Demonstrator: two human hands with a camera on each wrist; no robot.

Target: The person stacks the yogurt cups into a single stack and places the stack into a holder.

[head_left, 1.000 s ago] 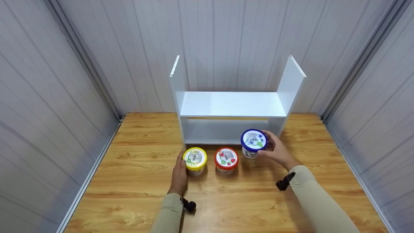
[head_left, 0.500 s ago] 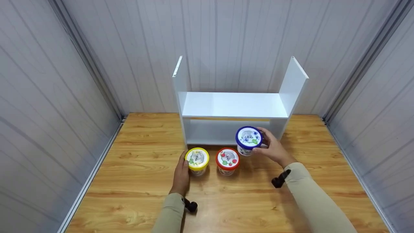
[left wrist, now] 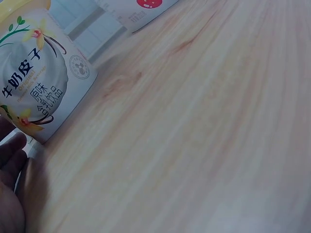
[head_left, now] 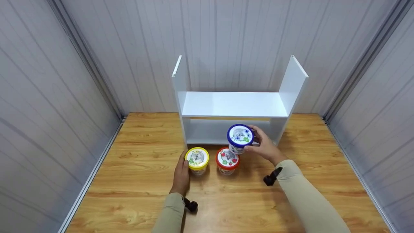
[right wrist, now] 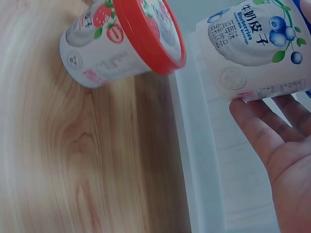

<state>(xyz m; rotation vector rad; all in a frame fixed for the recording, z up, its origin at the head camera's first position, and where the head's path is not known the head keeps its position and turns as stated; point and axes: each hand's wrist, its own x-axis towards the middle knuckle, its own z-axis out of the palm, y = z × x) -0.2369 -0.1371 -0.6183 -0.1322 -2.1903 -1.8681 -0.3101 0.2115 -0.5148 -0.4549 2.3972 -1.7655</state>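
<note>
My right hand (head_left: 262, 145) grips a blue-lidded cup (head_left: 239, 138) with a blueberry label (right wrist: 257, 43) and holds it in the air in front of the white shelf's (head_left: 234, 105) lower opening. A red-lidded strawberry cup (head_left: 227, 160) (right wrist: 127, 41) stands on the wooden table (head_left: 136, 168) just below and left of it. A yellow-lidded vanilla cup (head_left: 197, 159) (left wrist: 36, 80) stands further left. My left hand (head_left: 181, 174) rests against that cup's left side, fingers loosely curved.
The white two-level shelf stands against the back wall, both levels bare. Grey panelled walls (head_left: 48, 97) close in the table on the left, right and back.
My right hand has lifted the blue-lidded cup off the table and carried it left and toward the shelf. The left hand and the other two cups have stayed put.
</note>
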